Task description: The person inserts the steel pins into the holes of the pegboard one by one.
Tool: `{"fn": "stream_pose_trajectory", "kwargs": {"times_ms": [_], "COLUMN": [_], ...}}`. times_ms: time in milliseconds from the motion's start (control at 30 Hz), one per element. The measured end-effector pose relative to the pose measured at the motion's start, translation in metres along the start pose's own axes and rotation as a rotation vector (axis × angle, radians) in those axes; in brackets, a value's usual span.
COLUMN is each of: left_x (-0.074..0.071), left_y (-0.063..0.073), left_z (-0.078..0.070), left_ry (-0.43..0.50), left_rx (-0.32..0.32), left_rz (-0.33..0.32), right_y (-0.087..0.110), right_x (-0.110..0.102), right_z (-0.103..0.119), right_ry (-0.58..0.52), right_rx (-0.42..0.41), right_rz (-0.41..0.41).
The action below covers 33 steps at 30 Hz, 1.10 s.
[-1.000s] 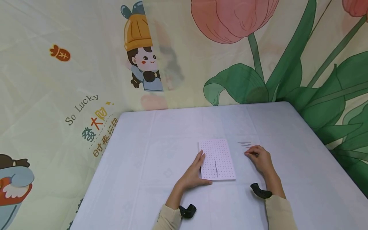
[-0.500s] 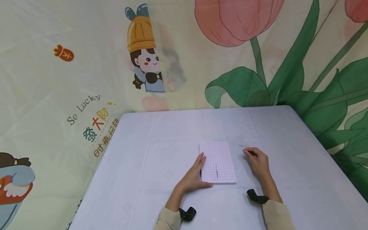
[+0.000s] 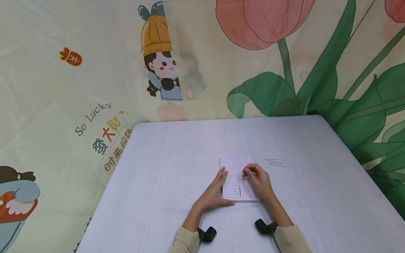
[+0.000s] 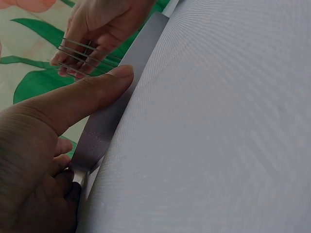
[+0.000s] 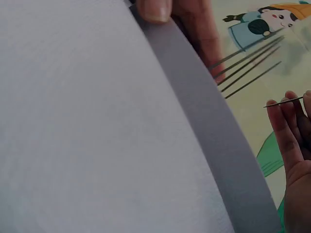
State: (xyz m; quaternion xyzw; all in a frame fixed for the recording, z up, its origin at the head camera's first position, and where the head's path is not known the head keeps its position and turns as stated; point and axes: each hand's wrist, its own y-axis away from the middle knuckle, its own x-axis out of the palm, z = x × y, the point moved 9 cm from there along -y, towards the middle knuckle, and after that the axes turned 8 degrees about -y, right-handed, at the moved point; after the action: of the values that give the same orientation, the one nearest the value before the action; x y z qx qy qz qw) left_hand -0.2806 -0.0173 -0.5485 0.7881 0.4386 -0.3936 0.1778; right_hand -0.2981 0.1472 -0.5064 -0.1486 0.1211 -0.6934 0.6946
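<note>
The right hand point(image 3: 259, 179) pinches a held rod point(image 5: 286, 101) between thumb and fingertips, above the board. The left hand point(image 3: 212, 193) grips the near left corner of the perforated board point(image 3: 232, 168): thumb against the near edge, fingers along the left edge.

Held rod orientation: long axis slanted in the right wrist view, free tip toward the board side, with a gap visible between tip and board edge. Board orientation: flat on the worktop point(image 3: 177, 168), long axis running away from the person. Standing rods point(image 3: 239, 188) rise from the near half of the board in a row parallel to that axis.

The right wrist view separates 4 standing rods; in the head view they merge into a dark line. The head view alone shows the loose rods point(image 3: 274, 162), lying to the right of the board, long axes roughly left to right. Their exact count is too fine to confirm.

Each wrist carries a black device point(image 3: 207, 234) next to a beige sleeve point(image 3: 186, 240). The worktop has a white cover with faint fold creases. Behind it hangs a pale printed backdrop point(image 3: 104, 31): pink tulips, green leaves, a cartoon figure and "So Lucky" lettering.
</note>
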Motion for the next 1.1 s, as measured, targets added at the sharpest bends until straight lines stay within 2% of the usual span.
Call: {"fn": "stream_pose_trajectory", "kwargs": {"times_ms": [267, 467, 767, 1000, 1100], "left_x": [0.000, 0.000, 0.001, 0.001, 0.000], "left_y": [-0.001, -0.001, -0.001, -0.001, -0.001], "left_z": [-0.002, -0.002, 0.000, 0.001, 0.001], "left_ry": [-0.014, -0.002, -0.002, 0.003, -0.005], "left_rx": [0.012, 0.010, 0.004, 0.003, 0.008], "left_rz": [-0.003, 0.000, -0.002, -0.002, -0.006], "right_y": [0.006, 0.008, 0.009, 0.008, 0.007], "right_x": [0.024, 0.029, 0.031, 0.025, 0.027], "right_z": [0.025, 0.032, 0.033, -0.003, -0.001], "right_ry": [0.030, 0.128, 0.189, 0.242, 0.288], "right_rx": [-0.105, -0.123, -0.129, -0.146, -0.177], "right_rz": [0.154, 0.193, 0.209, 0.249, 0.262]}}
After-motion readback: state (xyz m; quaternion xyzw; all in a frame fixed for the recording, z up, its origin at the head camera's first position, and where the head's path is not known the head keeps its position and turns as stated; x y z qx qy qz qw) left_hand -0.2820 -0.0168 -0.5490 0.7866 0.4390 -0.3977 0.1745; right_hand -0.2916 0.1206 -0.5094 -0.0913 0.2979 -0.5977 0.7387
